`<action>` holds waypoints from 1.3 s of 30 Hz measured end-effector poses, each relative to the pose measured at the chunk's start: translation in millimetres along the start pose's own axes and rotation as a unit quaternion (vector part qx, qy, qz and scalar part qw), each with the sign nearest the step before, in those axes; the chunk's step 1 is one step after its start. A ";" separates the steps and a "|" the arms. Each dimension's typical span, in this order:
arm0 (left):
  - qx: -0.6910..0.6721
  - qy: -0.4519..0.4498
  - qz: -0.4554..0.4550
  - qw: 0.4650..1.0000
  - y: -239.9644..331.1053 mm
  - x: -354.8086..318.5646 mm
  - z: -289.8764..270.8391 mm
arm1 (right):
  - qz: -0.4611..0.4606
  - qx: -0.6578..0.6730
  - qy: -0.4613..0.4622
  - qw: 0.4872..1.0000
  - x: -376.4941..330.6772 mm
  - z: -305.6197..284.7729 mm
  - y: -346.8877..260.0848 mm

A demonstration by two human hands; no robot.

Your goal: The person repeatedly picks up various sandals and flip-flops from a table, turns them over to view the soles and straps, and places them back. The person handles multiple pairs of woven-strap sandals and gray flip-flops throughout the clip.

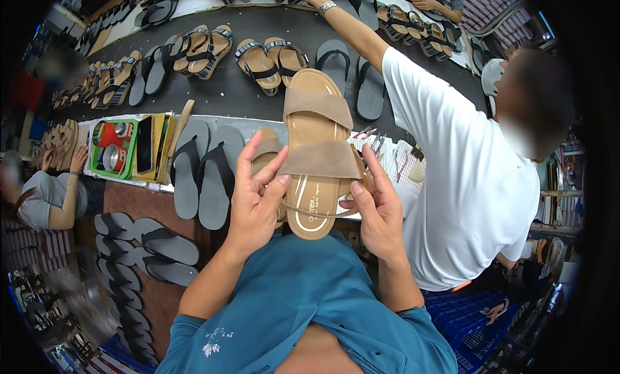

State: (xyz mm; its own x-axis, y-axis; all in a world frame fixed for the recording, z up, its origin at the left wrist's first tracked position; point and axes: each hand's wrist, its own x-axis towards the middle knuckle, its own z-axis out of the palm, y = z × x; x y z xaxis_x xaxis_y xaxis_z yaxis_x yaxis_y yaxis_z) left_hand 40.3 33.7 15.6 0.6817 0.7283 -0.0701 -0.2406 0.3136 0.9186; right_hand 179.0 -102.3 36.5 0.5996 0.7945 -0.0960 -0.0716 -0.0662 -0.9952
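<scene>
A tan sandal (pixel 316 206) with two broad brown straps and a thin back strap is held up in front of my chest, its footbed turned toward me. My left hand (pixel 255 200) pinches the sandal's left side by the lower broad strap, with the forefinger raised. On the opposite side, my right hand (pixel 380 216) grips the edge near the same strap between thumb and fingers. A second tan sandal (pixel 266 145) shows partly behind the first, beside my left fingers; the rest of it is hidden.
Pairs of sandals and flip-flops line a dark conveyor (pixel 258 25) ahead. Grey flip-flops (pixel 213 174) and a green basket (pixel 97 171) stand on the left bench. At right, a person in a white shirt (pixel 458 174) reaches across the conveyor. More flip-flops (pixel 169 245) lie lower left.
</scene>
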 end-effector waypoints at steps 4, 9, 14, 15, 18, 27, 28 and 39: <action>-0.054 0.010 -0.011 0.998 10.2 -8.9 4.7 | -0.012 -0.031 0.005 0.999 -0.3 0.5 -2.5; -0.069 0.022 -0.008 0.997 10.6 -10.8 3.2 | -0.034 -0.044 0.014 0.998 -0.3 9.1 -3.5; -0.049 0.054 0.026 0.997 4.9 -15.9 -5.8 | 0.007 0.145 -0.110 0.983 2.1 -3.2 17.4; -0.046 0.065 0.032 0.996 3.4 -17.5 -6.2 | 0.025 0.180 -0.126 0.975 2.7 -5.5 23.3; -0.014 -0.008 0.084 0.996 -3.2 -25.0 -4.9 | -0.041 -0.001 -0.216 0.975 -0.9 -4.5 35.7; 0.251 -0.106 0.244 0.931 -52.3 -49.8 -60.6 | 0.167 0.354 -0.046 0.919 -2.9 -8.8 124.4; 0.243 0.024 0.177 0.954 -66.6 -56.3 -66.9 | 0.148 0.382 -0.085 0.908 -1.1 -7.3 121.7; 0.145 0.146 -0.143 0.968 -166.5 -24.8 -101.1 | 0.183 0.602 -0.203 0.750 15.7 1.5 82.0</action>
State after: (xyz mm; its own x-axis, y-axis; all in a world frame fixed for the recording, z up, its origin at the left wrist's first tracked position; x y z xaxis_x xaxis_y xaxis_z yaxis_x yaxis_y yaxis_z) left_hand -6.4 25.0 -175.0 0.4573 0.7917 -0.4052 0.1617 0.3740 0.9132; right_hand 181.3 -94.3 -46.6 0.0896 0.9907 -0.1025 -0.9869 0.0744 -0.1434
